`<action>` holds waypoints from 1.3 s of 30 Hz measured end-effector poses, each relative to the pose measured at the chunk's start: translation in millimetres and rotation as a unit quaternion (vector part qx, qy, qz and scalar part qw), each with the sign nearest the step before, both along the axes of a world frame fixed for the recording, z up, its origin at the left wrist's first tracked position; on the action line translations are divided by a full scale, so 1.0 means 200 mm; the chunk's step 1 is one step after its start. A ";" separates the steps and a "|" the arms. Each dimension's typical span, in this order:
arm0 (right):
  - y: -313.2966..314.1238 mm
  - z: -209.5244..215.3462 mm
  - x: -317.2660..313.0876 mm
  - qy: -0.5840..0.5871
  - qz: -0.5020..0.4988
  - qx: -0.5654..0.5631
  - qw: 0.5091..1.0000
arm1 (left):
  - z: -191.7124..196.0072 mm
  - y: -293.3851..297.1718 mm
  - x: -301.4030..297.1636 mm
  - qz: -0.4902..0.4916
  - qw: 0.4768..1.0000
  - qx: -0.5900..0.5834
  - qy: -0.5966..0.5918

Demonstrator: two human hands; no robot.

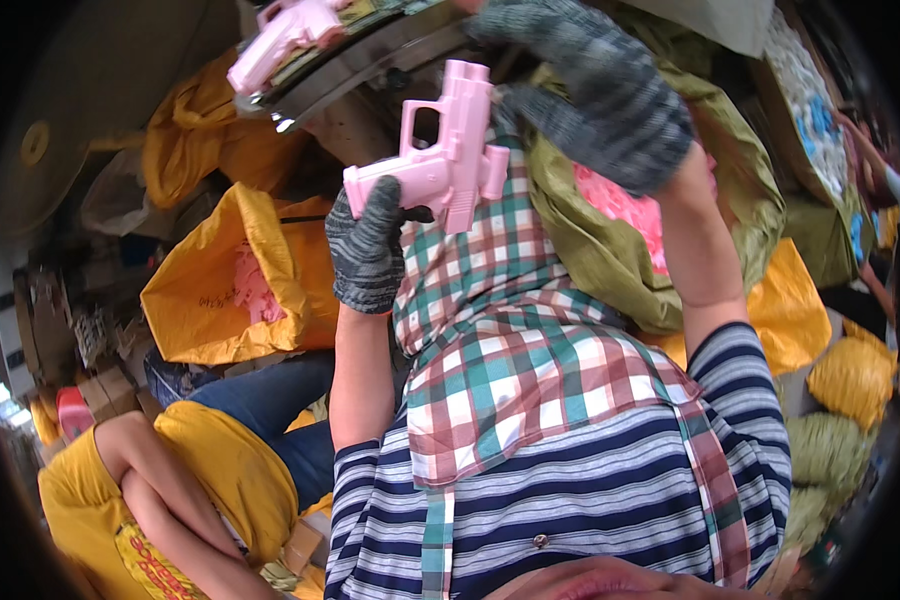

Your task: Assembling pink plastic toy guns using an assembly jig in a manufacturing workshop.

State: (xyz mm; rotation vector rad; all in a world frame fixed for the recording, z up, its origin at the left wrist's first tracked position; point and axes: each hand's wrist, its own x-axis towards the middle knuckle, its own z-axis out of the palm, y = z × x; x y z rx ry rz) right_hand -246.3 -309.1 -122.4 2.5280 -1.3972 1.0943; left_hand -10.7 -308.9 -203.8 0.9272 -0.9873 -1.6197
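Note:
My left hand (368, 245), in a grey knitted glove, is closed round the grip of a pink toy pistol (460, 140). The pistol stands upright in front of my checked apron (550, 360), with its muzzle end toward the top. To its right, my gloved right hand (600, 90) is apart from it, fingers stretched toward the upper edge and thumb spread away; nothing shows between them. A second pink toy pistol (288, 40) lies at the upper left by the metal rim of a work surface (370, 68).
Pink pieces lie in a yellow sack (200, 285) at left and in an olive sack (735, 190) beneath my right forearm. A person in a yellow shirt (230, 450) sits at lower left with crossed arms. Farther right are a bin of white and blue pieces (815, 110) and more sacks.

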 end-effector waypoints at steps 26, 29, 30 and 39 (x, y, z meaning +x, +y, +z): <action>-0.08 -0.05 -0.11 -0.211 0.045 0.099 0.971 | 0.55 -0.74 0.16 0.013 0.607 -0.370 -0.703; -0.15 0.02 -0.02 -0.242 0.047 0.146 0.958 | 0.58 -0.67 0.15 0.067 0.532 -0.356 -0.766; -0.19 0.05 0.03 -0.239 0.057 0.167 0.955 | 0.52 -0.65 0.21 0.104 0.505 -0.394 -0.761; -0.86 -0.07 0.17 -0.008 0.114 0.018 0.993 | 0.08 -0.20 0.96 0.231 0.497 -0.219 -0.807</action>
